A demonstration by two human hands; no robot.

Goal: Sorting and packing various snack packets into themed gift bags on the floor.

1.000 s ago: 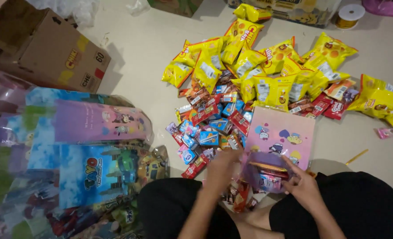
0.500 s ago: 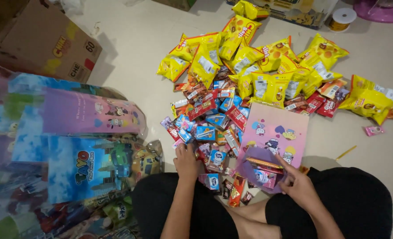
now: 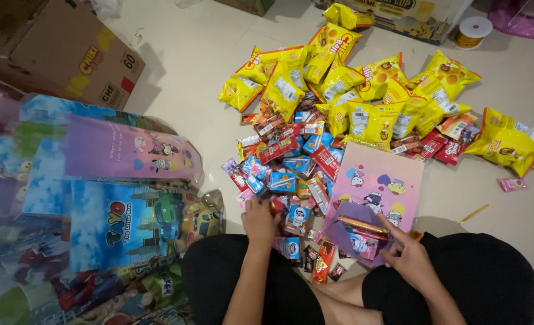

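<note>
The person sits cross-legged on the floor (image 3: pixel 183 78), both forearms reaching forward from the bottom of the view over black-clad knees. The left hand (image 3: pixel 260 218) is stretched straight ahead, palm down, fingers curled into the near edge of a heap of small snack packets (image 3: pixel 291 159); it seems to be closing on one, but which packet it grips I cannot tell. The right hand (image 3: pixel 406 256) is angled inward, its index finger and thumb pinching the open mouth of a pink party bag (image 3: pixel 378 186) with cartoon figures, holding it wide. That bag lies flat on the floor just in front of the right knee, its mouth toward the person, with a few packets already showing inside the opening. Beyond the small packets spreads a pile of yellow chip bags (image 3: pixel 363 90). To the left, well apart from the hands, lies a stack of filled party bags (image 3: pixel 116 198) in blue and purple, and past it a cardboard box (image 3: pixel 74 54).
</note>
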